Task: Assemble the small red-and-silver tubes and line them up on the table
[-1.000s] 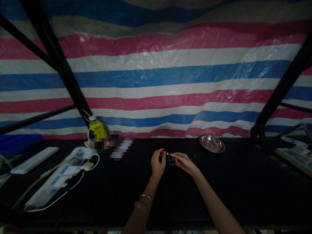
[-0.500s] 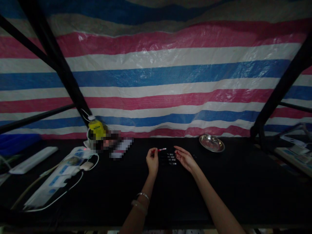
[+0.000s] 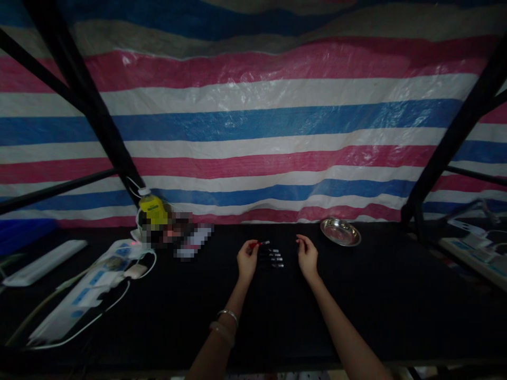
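My left hand is closed, pinching a slim red pen-like stick with a pale or shiny right end. Just below and to its right, several dark pen-like sticks lie side by side on the black tabletop, their shiny ends pointing right. Apart from them, further right, my right hand has thumb and fingertips drawn together. Something small and dark may be between them, but it is too dim to make out.
A shallow metal dish stands back right. Toward the left are a yellow bottle, blurred-out items, a white power strip with cables, and a long white bar. Black frame posts and a striped plastic sheet enclose the table.
My right hand has moved right, away from the row of sticks, and its fingers have closed together. My left hand still pinches the red stick, tilted slightly differently. The view has shifted slightly.
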### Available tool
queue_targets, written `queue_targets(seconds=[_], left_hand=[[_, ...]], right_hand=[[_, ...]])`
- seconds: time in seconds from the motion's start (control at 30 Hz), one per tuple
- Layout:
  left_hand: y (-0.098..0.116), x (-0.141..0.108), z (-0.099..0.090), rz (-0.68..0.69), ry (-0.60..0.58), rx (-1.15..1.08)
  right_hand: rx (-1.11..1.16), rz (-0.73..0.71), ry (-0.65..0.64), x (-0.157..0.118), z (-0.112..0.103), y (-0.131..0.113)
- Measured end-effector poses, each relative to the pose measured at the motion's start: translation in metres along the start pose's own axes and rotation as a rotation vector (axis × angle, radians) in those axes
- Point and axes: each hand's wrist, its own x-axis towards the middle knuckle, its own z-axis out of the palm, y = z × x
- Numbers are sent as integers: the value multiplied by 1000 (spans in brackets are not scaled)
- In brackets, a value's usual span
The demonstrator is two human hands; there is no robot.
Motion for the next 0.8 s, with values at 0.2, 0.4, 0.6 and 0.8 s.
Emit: queue_targets(seconds=[0.2,0.4,0.6,0.8], left_hand=[[-3,11,5,53,-97,96],[-4,21,7,81,-173,142],[-2,17,9,104,-195,174],[-2,14,10,111,-231,163]], right_hand=[[-181,-192,-147,-4,0,4],[-279,-234,-194,-6,1,8],[-369,-219,-183,-5,-1,8],[-533,-183,-252,-7,-5,-1]])
